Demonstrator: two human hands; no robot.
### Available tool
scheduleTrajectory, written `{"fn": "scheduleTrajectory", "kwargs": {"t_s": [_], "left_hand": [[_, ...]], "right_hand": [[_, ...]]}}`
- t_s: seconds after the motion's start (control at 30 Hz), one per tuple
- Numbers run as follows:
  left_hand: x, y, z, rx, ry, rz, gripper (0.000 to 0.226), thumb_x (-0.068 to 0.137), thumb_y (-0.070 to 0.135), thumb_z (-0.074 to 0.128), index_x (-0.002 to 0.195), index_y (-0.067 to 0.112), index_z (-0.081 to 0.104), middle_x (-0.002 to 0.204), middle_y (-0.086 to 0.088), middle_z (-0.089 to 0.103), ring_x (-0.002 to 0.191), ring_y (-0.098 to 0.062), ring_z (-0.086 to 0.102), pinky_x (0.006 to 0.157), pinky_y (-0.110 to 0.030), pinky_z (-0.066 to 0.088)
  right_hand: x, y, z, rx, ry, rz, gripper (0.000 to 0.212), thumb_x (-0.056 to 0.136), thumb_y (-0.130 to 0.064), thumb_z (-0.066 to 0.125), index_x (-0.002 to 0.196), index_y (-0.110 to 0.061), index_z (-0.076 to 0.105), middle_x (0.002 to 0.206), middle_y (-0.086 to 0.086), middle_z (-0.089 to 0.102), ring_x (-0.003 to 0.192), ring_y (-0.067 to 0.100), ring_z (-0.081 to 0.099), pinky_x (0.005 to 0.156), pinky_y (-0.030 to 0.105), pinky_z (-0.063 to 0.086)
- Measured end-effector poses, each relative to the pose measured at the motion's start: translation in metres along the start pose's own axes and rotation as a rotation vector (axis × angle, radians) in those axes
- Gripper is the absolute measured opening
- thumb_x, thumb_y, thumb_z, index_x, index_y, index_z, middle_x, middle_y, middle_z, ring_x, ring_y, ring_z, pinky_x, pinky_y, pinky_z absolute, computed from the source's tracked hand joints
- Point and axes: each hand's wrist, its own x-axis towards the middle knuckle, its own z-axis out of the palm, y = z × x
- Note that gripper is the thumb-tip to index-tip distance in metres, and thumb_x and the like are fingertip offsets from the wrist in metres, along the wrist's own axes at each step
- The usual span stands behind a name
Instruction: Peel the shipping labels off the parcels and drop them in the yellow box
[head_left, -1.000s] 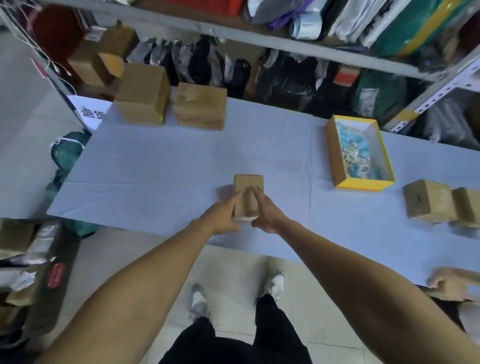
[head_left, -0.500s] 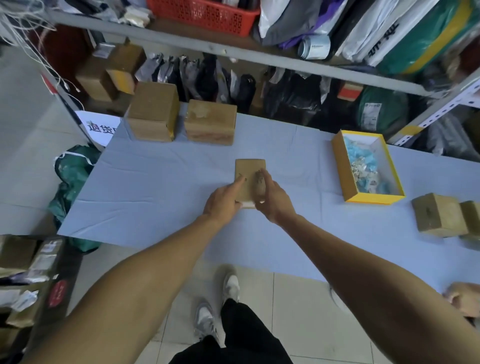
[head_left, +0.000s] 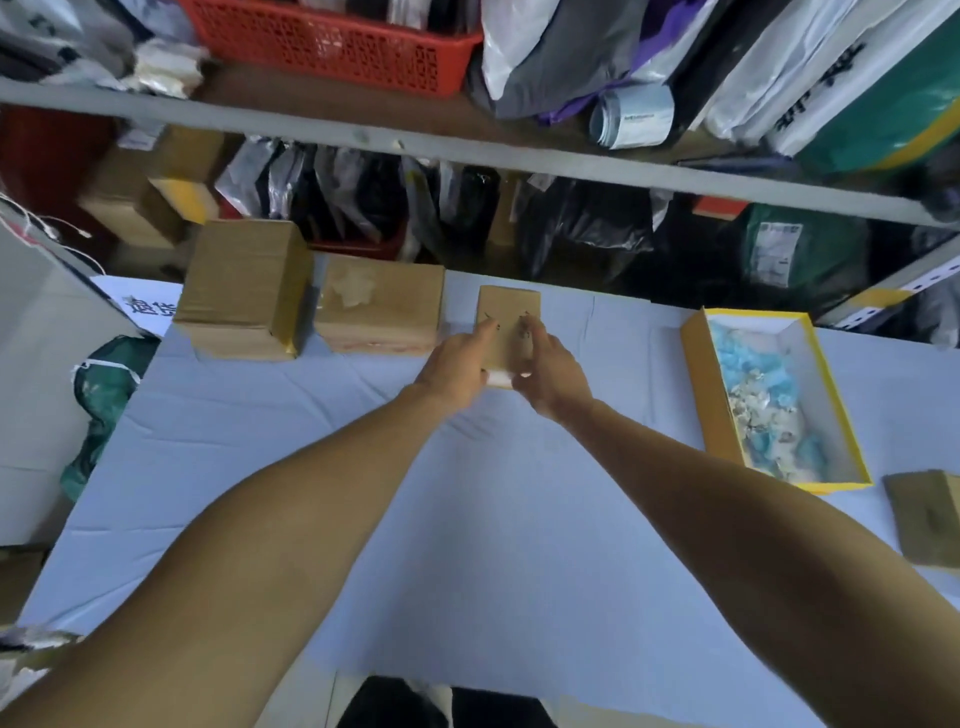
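A small brown cardboard parcel (head_left: 508, 306) sits at the far side of the blue-covered table (head_left: 467, 545). I hold it between both hands. My left hand (head_left: 457, 364) grips its left side and my right hand (head_left: 550, 371) grips its right side, fingers lying over the top and thumbs at the near face. The top of the parcel shows bare cardboard with no label. The yellow box (head_left: 701, 384) stands to the right, apart from my hands, with torn blue and white label scraps (head_left: 763, 405) inside.
Two larger cardboard boxes (head_left: 244, 286) (head_left: 379, 306) stand just left of the small parcel, the nearer one almost touching it. Another parcel (head_left: 927, 514) lies at the right edge. Behind the table runs a metal shelf (head_left: 467, 150) packed with bags and a red basket (head_left: 332, 41).
Both hands have carried the small parcel from the near middle of the table to the far side, beside the two larger boxes.
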Motion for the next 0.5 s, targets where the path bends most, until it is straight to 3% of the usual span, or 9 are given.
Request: {"fn": "scheduleTrajectory", "kwargs": {"t_s": [0.3,0.5], "left_hand": [[0.065,-0.016,0.004,0.172,-0.061,0.07,0.062,0.092,0.011,0.054,0.148,0.021,0.028,0.126,-0.019,0.056,0.108,-0.037,0.059,0.085,-0.043,0.047],[0.055,-0.025,0.003,0.212,-0.103,0.128,0.068,0.089,0.009,0.06,0.149,0.018,0.029,0.13,-0.017,0.052,0.113,-0.036,0.056,0.089,-0.042,0.048]], "right_hand": [[0.061,0.006,0.004,-0.027,-0.129,0.052,0.07,0.088,-0.021,0.062,0.143,-0.016,0.02,0.137,0.017,0.043,0.104,0.04,0.058,0.08,0.044,0.052],[0.06,-0.007,-0.002,-0.218,-0.238,0.153,0.081,0.087,-0.02,0.062,0.151,-0.021,0.013,0.156,0.016,0.02,0.121,0.04,0.051,0.089,0.043,0.051]]}}
